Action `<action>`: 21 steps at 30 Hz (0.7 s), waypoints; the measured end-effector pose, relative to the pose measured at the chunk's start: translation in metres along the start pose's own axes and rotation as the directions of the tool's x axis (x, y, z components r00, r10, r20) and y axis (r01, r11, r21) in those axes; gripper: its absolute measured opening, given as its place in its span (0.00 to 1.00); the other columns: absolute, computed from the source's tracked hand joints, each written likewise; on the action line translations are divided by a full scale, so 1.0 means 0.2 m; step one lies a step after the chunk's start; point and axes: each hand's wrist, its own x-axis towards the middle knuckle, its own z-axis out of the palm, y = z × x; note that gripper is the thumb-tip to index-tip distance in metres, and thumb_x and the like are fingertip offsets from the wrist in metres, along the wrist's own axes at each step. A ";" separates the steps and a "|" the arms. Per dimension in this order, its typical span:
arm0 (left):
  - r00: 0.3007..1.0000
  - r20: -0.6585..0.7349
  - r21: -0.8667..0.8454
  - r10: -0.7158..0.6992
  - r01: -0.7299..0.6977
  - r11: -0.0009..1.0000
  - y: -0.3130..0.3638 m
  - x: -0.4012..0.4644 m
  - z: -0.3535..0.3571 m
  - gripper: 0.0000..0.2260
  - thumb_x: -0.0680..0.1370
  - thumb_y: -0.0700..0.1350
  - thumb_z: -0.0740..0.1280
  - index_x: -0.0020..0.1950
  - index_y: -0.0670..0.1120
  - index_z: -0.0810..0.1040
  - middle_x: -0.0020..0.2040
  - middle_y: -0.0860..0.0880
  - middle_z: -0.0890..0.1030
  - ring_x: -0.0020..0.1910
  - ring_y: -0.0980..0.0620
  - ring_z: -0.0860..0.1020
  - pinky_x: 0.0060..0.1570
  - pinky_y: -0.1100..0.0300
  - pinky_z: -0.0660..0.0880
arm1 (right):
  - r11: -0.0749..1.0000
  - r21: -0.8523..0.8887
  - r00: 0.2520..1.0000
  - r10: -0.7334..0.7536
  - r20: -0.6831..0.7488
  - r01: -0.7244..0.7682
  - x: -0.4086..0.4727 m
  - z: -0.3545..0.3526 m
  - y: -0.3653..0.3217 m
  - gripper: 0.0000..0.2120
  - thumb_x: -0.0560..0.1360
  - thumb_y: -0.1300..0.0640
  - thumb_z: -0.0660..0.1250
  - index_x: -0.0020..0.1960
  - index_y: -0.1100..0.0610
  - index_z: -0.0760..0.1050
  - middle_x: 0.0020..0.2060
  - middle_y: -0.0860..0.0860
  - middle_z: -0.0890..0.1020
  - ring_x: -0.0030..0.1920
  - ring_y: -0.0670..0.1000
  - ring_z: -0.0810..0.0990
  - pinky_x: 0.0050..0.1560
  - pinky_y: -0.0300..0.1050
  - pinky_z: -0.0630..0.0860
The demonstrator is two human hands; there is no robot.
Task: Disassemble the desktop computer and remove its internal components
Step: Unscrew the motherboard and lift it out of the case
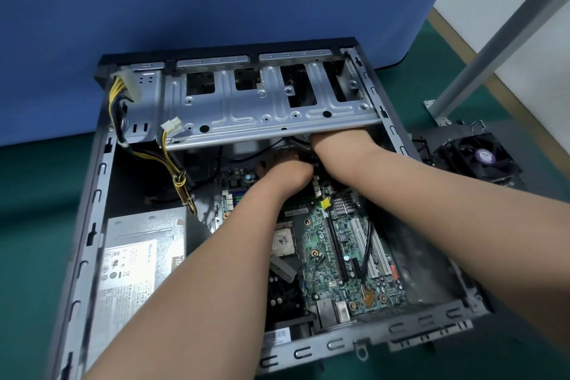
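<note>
Reaching hands: both hands are pushed deep into the open computer case (92, 225), at its far end.
Left hand (282, 168): fingers are curled down onto the far edge of the motherboard (333, 244); whether anything is gripped cannot be told.
Right hand (334, 140): mostly hidden under the drive cage (246, 102), so its grip cannot be told.
Hands together: the two are seen just beside each other.
Drive cage: grey metal, spanning the far end of the case.
Power supply (138, 253): seated at the case's near left.
Cables (172, 163): yellow and black, draped between cage and power supply.
Fan (481, 157): laid on the green table (30, 225), right of the case.
</note>
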 end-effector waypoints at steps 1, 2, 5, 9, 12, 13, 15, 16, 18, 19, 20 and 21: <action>1.000 -0.018 -0.018 -0.006 0.006 1.000 0.00 0.00 0.00 0.11 0.75 0.36 0.57 0.52 0.36 0.76 0.59 0.40 0.71 0.44 0.44 0.77 0.35 0.57 0.71 | 0.998 0.055 0.999 -0.040 -0.021 0.041 0.00 0.00 0.00 0.20 0.74 0.67 0.60 0.65 0.57 0.68 0.63 0.57 0.72 0.61 0.60 0.72 0.53 0.52 0.74; 0.999 -0.030 -0.019 -0.019 0.019 1.000 0.00 0.01 0.01 0.12 0.75 0.37 0.57 0.54 0.35 0.75 0.52 0.33 0.76 0.52 0.40 0.76 0.46 0.53 0.74 | 0.993 0.089 0.997 -0.069 -0.039 0.073 0.00 0.00 0.00 0.22 0.74 0.67 0.60 0.67 0.55 0.67 0.63 0.56 0.72 0.61 0.60 0.72 0.50 0.50 0.73; 0.998 -0.045 0.021 -0.042 0.043 0.999 0.00 0.01 0.02 0.14 0.75 0.39 0.58 0.57 0.41 0.76 0.59 0.35 0.76 0.61 0.37 0.74 0.64 0.40 0.68 | 0.989 0.104 0.995 -0.098 -0.034 0.101 -0.02 -0.02 0.01 0.25 0.73 0.68 0.59 0.68 0.53 0.66 0.62 0.55 0.73 0.58 0.59 0.74 0.42 0.47 0.68; 0.998 -0.045 0.080 -0.045 0.048 0.996 -0.02 0.05 0.03 0.17 0.75 0.39 0.57 0.63 0.46 0.75 0.63 0.40 0.75 0.63 0.40 0.72 0.65 0.43 0.66 | 1.000 0.017 1.000 -0.025 0.015 0.024 -0.10 -0.04 0.01 0.20 0.71 0.71 0.61 0.62 0.59 0.71 0.54 0.57 0.78 0.53 0.61 0.77 0.42 0.50 0.68; 0.997 -0.067 0.134 -0.032 0.041 0.990 -0.02 0.07 0.03 0.17 0.78 0.43 0.58 0.65 0.51 0.75 0.66 0.45 0.74 0.66 0.43 0.70 0.67 0.47 0.64 | 0.994 -0.076 0.995 -0.080 -0.053 0.076 -0.20 -0.05 0.02 0.17 0.71 0.68 0.63 0.58 0.60 0.70 0.53 0.57 0.76 0.54 0.59 0.75 0.43 0.48 0.64; 0.998 -0.066 0.139 -0.022 0.031 0.990 -0.02 0.07 0.03 0.15 0.79 0.45 0.58 0.64 0.51 0.75 0.66 0.45 0.75 0.65 0.44 0.70 0.67 0.48 0.64 | 0.988 -0.109 0.989 -0.118 -0.093 0.108 -0.24 -0.05 0.03 0.16 0.70 0.66 0.64 0.57 0.59 0.70 0.52 0.56 0.75 0.53 0.57 0.73 0.43 0.47 0.62; 0.998 -0.058 0.154 -0.018 0.027 0.988 -0.01 0.08 0.03 0.14 0.80 0.49 0.57 0.63 0.51 0.76 0.65 0.45 0.75 0.65 0.44 0.71 0.66 0.48 0.65 | 0.986 -0.107 0.974 -0.146 -0.172 0.129 -0.34 -0.03 0.06 0.15 0.68 0.64 0.66 0.54 0.56 0.70 0.49 0.53 0.74 0.50 0.55 0.71 0.42 0.45 0.61; 0.998 -0.061 0.179 -0.033 0.043 0.983 0.01 0.09 0.03 0.14 0.80 0.50 0.58 0.63 0.50 0.76 0.65 0.45 0.75 0.64 0.44 0.72 0.65 0.48 0.66 | 0.989 -0.083 0.968 -0.134 -0.212 0.119 -0.38 -0.03 0.08 0.14 0.68 0.63 0.67 0.52 0.56 0.71 0.47 0.52 0.74 0.49 0.54 0.71 0.42 0.45 0.63; 0.991 -0.103 0.247 -0.088 0.111 0.963 0.05 0.11 0.03 0.15 0.79 0.51 0.60 0.62 0.48 0.76 0.63 0.44 0.76 0.62 0.43 0.73 0.63 0.49 0.69 | 0.995 -0.031 0.955 -0.100 -0.278 0.096 -0.44 -0.01 0.11 0.10 0.69 0.62 0.67 0.50 0.55 0.74 0.44 0.50 0.75 0.47 0.53 0.70 0.47 0.44 0.68; 0.985 -0.131 0.280 -0.115 0.148 0.948 0.07 0.11 0.03 0.15 0.78 0.51 0.61 0.62 0.48 0.76 0.62 0.44 0.76 0.61 0.43 0.74 0.62 0.49 0.70 | 0.996 -0.003 0.947 -0.088 -0.309 0.092 -0.46 0.01 0.12 0.09 0.70 0.62 0.68 0.50 0.55 0.75 0.44 0.50 0.75 0.47 0.53 0.71 0.49 0.45 0.70; 0.979 -0.151 0.313 -0.134 0.176 0.933 0.10 0.12 0.03 0.15 0.77 0.50 0.62 0.62 0.48 0.76 0.61 0.45 0.77 0.61 0.43 0.74 0.61 0.51 0.70 | 0.996 0.035 0.936 -0.070 -0.345 0.088 -0.46 0.02 0.12 0.08 0.71 0.63 0.68 0.49 0.56 0.76 0.43 0.51 0.75 0.47 0.53 0.71 0.49 0.46 0.71; 0.976 -0.163 0.335 -0.145 0.193 0.922 0.12 0.12 0.04 0.15 0.77 0.49 0.63 0.62 0.47 0.76 0.62 0.45 0.77 0.61 0.44 0.74 0.59 0.54 0.70 | 0.993 0.082 0.922 -0.044 -0.384 0.081 -0.46 0.02 0.12 0.07 0.70 0.63 0.68 0.48 0.57 0.77 0.42 0.51 0.76 0.47 0.54 0.72 0.48 0.48 0.72</action>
